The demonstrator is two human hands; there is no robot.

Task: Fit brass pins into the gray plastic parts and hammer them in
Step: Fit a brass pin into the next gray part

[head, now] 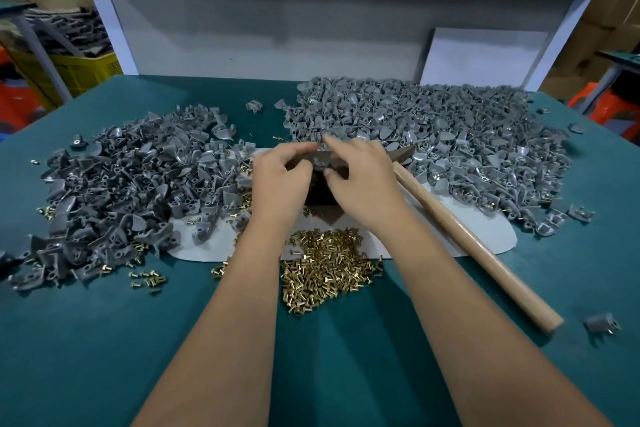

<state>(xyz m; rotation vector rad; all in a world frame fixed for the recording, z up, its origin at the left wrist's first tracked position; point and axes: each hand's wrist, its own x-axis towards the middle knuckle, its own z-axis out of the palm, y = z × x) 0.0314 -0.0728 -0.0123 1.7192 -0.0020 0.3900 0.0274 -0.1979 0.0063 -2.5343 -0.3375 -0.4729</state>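
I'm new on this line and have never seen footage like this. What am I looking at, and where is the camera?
There is no machine: a person works bare-handed, and the one camera sits on their head, looking down. The left hand and right hand meet over a dark block, both fingering a small gray part; the exact grip is blurred. On the green table lie two heaps of gray plastic parts, left and right, and a pile of brass pins. The wooden hammer handle lies unheld beside the right arm.
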